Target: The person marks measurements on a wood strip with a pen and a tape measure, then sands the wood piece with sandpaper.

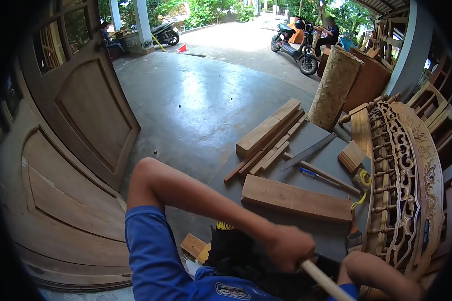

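My left hand (290,248) is closed around a pale wooden stick (326,282), which runs off the bottom edge. Of my right arm only the bent elbow and forearm (379,273) show at the lower right; the hand is out of view. Just beyond my left hand, a thick wooden block (296,198) lies on the grey work surface (311,136). Behind it are a thin wooden strip (331,177), a blue pen (309,172) and a flat metal blade (308,152). A yellow tape measure (361,178) sits near a small wooden block (352,156).
Long wooden pieces (268,133) lie at the far left of the surface. A carved wooden panel (407,150) borders the right, a rolled woven mat (334,88) stands behind. Wooden doors (93,100) line the left. A motorbike (296,47) and a seated person (328,37) are outside.
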Available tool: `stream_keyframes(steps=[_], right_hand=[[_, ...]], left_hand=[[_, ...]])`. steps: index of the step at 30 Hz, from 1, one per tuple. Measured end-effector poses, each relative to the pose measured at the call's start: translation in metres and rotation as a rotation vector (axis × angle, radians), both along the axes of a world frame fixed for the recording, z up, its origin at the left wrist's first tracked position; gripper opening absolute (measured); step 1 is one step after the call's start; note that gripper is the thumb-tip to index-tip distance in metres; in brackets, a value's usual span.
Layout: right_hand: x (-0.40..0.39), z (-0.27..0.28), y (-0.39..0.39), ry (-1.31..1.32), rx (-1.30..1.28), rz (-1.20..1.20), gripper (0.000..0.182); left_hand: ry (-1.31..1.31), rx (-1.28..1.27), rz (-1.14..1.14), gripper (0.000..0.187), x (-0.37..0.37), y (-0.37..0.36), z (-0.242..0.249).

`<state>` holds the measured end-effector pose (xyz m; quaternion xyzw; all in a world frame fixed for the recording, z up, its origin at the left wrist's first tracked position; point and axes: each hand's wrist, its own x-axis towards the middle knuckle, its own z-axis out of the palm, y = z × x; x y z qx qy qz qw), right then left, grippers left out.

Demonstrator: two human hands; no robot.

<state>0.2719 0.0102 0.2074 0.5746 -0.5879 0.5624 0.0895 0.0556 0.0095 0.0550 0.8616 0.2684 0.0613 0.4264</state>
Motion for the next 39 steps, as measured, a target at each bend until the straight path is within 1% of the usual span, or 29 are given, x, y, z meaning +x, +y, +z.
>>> stream_keyframes(steps=[2, 4, 5, 6, 7, 8, 9, 10, 11, 13, 14, 15, 17, 18, 19, 20, 21, 22, 24, 26, 28, 30, 31, 32, 33, 34, 36, 38, 39], right_hand=[[0.019, 0.004, 0.023, 0.100, 0.033, -0.188, 0.025], [0.079, -0.027, 0.047, 0.394, -0.485, -0.870, 0.020], [0.071, -0.037, 0.063, 0.380, -0.554, -0.982, 0.024], [0.062, -0.046, 0.078, 0.355, -0.622, -1.093, 0.029], [0.054, -0.055, 0.093, 0.321, -0.689, -1.198, 0.034], [0.046, -0.077, 0.113, 0.519, -1.025, -1.558, 0.038], [0.009, -0.077, 0.111, 0.554, -1.434, -1.838, 0.041], [0.029, -0.108, 0.130, 0.395, -1.376, -1.744, 0.038], [0.020, -0.114, 0.125, 0.393, -1.425, -1.853, 0.035], [-0.002, -0.115, 0.111, 0.370, -1.503, -2.085, 0.033], [0.019, -0.126, 0.106, 0.162, -0.922, -2.704, 0.044], [0.035, -0.137, 0.114, 0.378, -0.364, -3.154, 0.048], [0.065, -0.137, 0.112, 0.896, 0.398, -3.388, 0.054], [0.051, -0.113, 0.094, 0.931, 0.816, -3.228, 0.056], [0.043, -0.098, 0.085, 0.688, 1.209, -3.102, 0.058], [0.051, -0.096, 0.092, 0.655, 1.602, -2.957, 0.050], [0.055, -0.094, 0.096, 0.711, 1.740, -2.783, 0.044], [0.059, -0.092, 0.101, 0.759, 1.866, -2.603, 0.038], [0.059, -0.071, 0.099, 1.004, 1.645, -2.264, 0.030], [0.053, -0.059, 0.083, 1.046, 1.478, -2.124, 0.024], [0.061, -0.076, 0.081, 0.611, 1.375, -2.304, 0.023], [0.072, -0.095, 0.077, 0.361, 1.523, -2.377, 0.023], [0.071, -0.101, 0.073, 0.232, 1.603, -2.400, 0.022], [0.065, -0.106, 0.062, 0.364, 1.655, -2.338, 0.024], [0.061, -0.105, 0.055, 0.502, 1.707, -2.260, 0.025], [0.079, -0.111, 0.048, 0.739, 1.712, -2.158, 0.030], [0.080, -0.091, 0.053, 1.130, 1.669, -2.191, 0.029], [0.056, -0.068, 0.050, 0.825, 1.912, -2.314, 0.021], [0.048, -0.059, 0.055, 0.578, 2.076, -2.243, 0.020]], left_hand=[[-0.090, 0.281, 0.267, 0.011, -0.013, 0.024, 0.019], [-0.093, 0.537, 0.480, 0.019, -0.030, 0.055, 0.028], [-0.062, 0.615, 0.610, 0.025, -0.036, 0.064, 0.033], [-0.121, 0.806, 0.705, 0.029, -0.040, 0.079, 0.026], [-0.077, 0.907, 0.774, 0.023, -0.045, 0.091, 0.024], [-0.151, 1.087, 0.841, 0.016, -0.052, 0.111, 0.011], [-0.117, 1.203, 0.877, 0.016, -0.055, 0.110, 0.003], [-0.086, 1.329, 0.908, 0.016, -0.059, 0.109, 0.001], [-0.060, 1.465, 0.928, 0.017, -0.062, 0.113, 0.001], [0.068, 1.113, 0.916, 0.016, -0.063, 0.100, -0.006], [0.132, 0.951, 0.898, 0.016, -0.066, 0.090, -0.002], [0.192, 0.799, 0.873, 0.016, -0.069, 0.085, 0.002], [0.089, 0.500, 0.898, 0.017, -0.070, 0.081, 0.003], [0.039, 0.349, 0.905, 0.019, -0.070, 0.080, 0.002], [0.009, 0.301, 0.812, 0.020, -0.068, 0.075, 0.001], [-0.015, 0.251, 0.724, 0.021, -0.066, 0.067, 0.001], [-0.034, 0.199, 0.639, 0.022, -0.065, 0.060, 0.005], [0.034, 0.263, 0.619, 0.021, -0.062, 0.055, 0.010], [0.167, 0.383, 0.582, 0.021, -0.053, 0.046, 0.021], [0.141, 0.284, 0.530, 0.021, -0.047, 0.046, 0.014], [0.136, 0.276, 0.426, 0.020, -0.041, 0.044, 0.013], [-0.117, 0.069, 0.393, 0.019, -0.034, 0.042, 0.008], [-0.244, -0.042, 0.371, 0.018, -0.031, 0.036, 0.021], [-0.187, -0.274, 0.419, 0.016, -0.032, 0.032, 0.038], [-0.122, -0.368, 0.448, 0.016, -0.032, 0.034, 0.046], [-0.058, -0.467, 0.480, 0.016, -0.030, 0.035, 0.050], [0.036, -0.599, 0.472, 0.016, -0.027, 0.036, 0.041], [0.082, -0.652, 0.395, 0.017, -0.025, 0.037, 0.015], [0.050, -0.632, 0.386, 0.017, -0.023, 0.031, 0.009]])
